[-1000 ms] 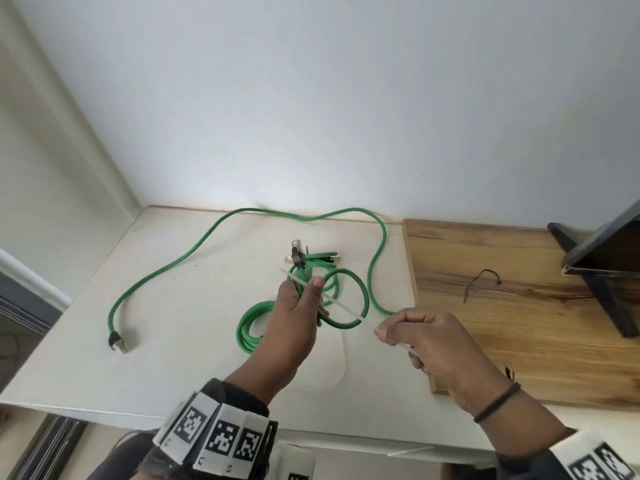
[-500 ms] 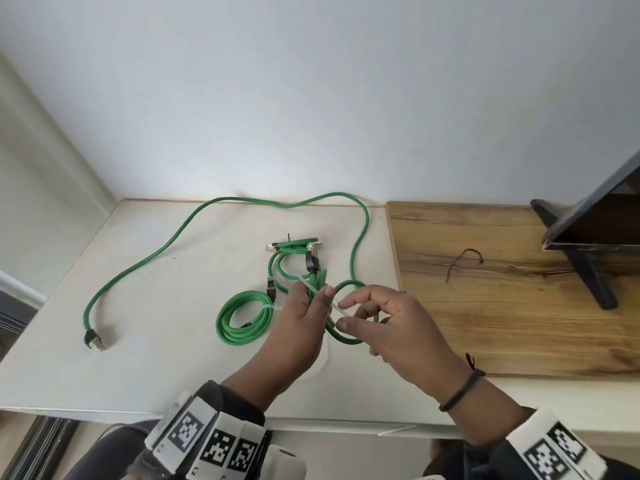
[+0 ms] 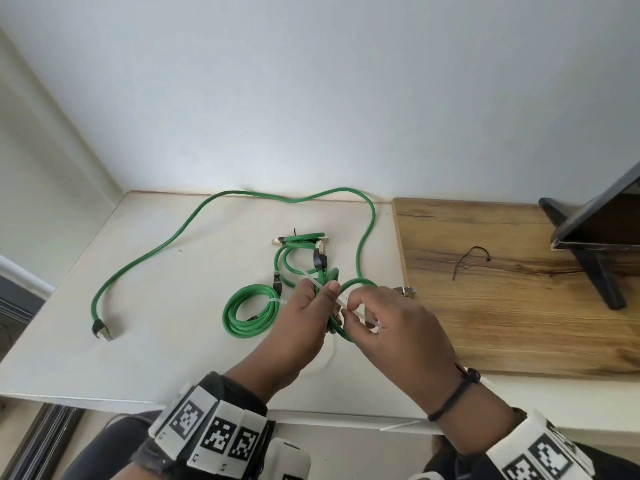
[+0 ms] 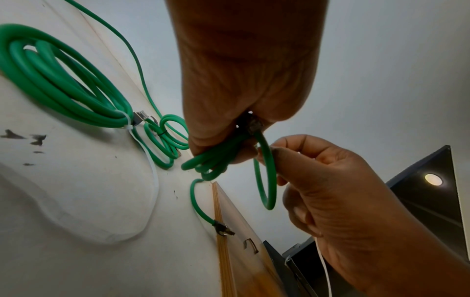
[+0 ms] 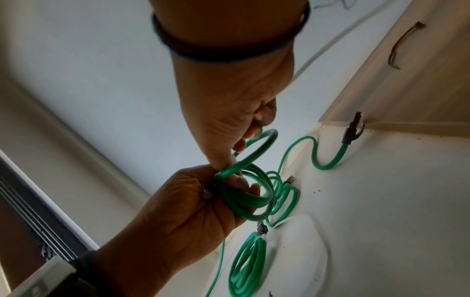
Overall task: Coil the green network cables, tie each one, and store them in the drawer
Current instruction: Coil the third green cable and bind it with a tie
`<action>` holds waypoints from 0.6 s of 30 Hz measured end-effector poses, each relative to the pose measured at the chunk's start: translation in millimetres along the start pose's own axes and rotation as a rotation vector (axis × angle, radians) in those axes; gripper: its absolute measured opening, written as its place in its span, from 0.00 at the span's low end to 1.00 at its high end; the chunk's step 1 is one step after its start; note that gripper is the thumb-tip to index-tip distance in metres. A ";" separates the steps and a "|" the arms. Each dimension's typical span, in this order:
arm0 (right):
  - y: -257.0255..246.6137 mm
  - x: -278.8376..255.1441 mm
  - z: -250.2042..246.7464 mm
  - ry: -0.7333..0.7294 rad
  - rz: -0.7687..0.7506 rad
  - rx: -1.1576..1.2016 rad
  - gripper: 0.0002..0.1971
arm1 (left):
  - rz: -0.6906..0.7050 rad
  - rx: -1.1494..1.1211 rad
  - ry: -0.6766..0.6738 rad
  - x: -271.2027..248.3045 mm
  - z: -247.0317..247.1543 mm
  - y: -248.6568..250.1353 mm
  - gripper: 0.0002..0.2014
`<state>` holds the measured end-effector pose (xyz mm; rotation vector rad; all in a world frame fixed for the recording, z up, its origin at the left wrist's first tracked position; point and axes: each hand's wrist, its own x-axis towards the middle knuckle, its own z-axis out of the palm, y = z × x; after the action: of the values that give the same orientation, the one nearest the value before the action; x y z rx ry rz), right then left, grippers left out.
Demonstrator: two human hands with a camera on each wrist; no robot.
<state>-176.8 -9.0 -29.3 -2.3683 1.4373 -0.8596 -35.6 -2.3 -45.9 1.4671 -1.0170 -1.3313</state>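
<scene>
My left hand (image 3: 322,292) grips a small coil of green cable (image 3: 360,282) above the white table (image 3: 173,341). A white zip tie (image 3: 311,280) lies slantwise across the coil under my left thumb. My right hand (image 3: 353,308) pinches the tie just right of that thumb. In the left wrist view the coil (image 4: 267,180) hangs from my fist, with a plug tucked inside. The right wrist view shows the coil (image 5: 244,197) between both hands. A coil tied in white (image 3: 249,313) and a smaller tied bundle (image 3: 301,239) lie on the table. No drawer is in view.
A long loose green cable (image 3: 194,223) snakes along the back of the table, with one plug (image 3: 102,330) at the left. A wooden board (image 3: 519,306) lies on the right with a black tie (image 3: 471,258) on it. A dark stand (image 3: 606,237) is at the far right.
My right hand has come in from the right, where it held the tie's end stretched out, and now pinches the tie right beside my left thumb. The left hand keeps its hold on the coil.
</scene>
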 end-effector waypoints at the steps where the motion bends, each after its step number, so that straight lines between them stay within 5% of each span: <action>1: 1.0 0.1 -0.5 0.008 -0.018 -0.020 0.04 | 0.003 0.007 -0.001 -0.3 0.8 0.5 0.13; 11: 8.6 0.0 -1.7 0.087 -0.070 -0.009 0.08 | 0.037 0.039 0.061 -0.5 3.4 6.9 0.12; 18: 8.3 -0.9 -5.6 0.009 0.025 -0.005 0.08 | 0.023 0.032 0.058 2.9 2.7 5.1 0.13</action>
<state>-186.5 -11.7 -29.1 -2.3480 1.4717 -0.8628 -38.1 -6.7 -41.9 1.5056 -1.0188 -1.2543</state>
